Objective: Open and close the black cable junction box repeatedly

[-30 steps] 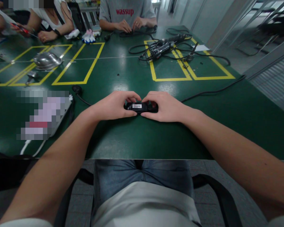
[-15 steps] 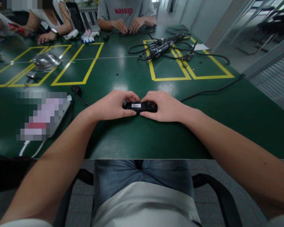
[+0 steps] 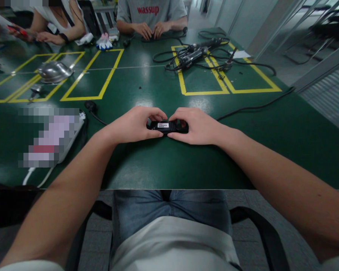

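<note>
Near the table's front edge lies a small, long black device with a white printed label (image 3: 163, 125); its exact kind I cannot make out. My left hand (image 3: 134, 126) grips its left end, thumb along the near side and fingers curled over the far side. Its right end sits between the thumb and fingers of my right hand (image 3: 197, 126). The two hands almost meet at the middle. To the left, a black plug (image 3: 90, 106) rests on the table, its cord running toward my left hand. A black cable (image 3: 251, 109) extends rightward from behind my right hand.
On the green table (image 3: 147, 169), a phone-like device (image 3: 52, 139) with white cords lies at left. Behind it are a metal bowl-shaped part (image 3: 55, 71) and yellow tape outlines. Corded tools (image 3: 192, 56) lie at back right. Across the table, a co-worker's hands (image 3: 152, 31) handle something dark.
My hands and the black device keep the same hold and place. The view has shifted very slightly. At the far left, another person's hand has moved a little.
</note>
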{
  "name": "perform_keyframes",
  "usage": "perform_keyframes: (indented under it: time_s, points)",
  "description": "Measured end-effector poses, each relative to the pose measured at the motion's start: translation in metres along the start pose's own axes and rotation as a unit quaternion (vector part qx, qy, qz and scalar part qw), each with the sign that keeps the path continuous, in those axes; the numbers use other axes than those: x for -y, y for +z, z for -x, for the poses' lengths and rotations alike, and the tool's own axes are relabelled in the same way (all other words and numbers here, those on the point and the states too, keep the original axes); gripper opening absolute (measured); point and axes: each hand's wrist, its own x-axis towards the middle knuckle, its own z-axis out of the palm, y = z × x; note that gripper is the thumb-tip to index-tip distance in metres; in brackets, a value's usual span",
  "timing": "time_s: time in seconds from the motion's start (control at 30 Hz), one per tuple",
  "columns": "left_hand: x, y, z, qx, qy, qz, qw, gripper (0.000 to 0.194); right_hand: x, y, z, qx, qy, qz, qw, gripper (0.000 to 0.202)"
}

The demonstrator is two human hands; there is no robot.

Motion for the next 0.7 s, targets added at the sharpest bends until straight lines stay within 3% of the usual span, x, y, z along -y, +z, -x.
perform_keyframes:
  time_s: [0.7]
  points:
    - [-0.0002,0.0002,0.0014,-0.013,0.014,-0.022,1.000,0.038,-0.0034,0.0033,0.0008,-0.022,-0.020,-0.001,1.000,0.038]
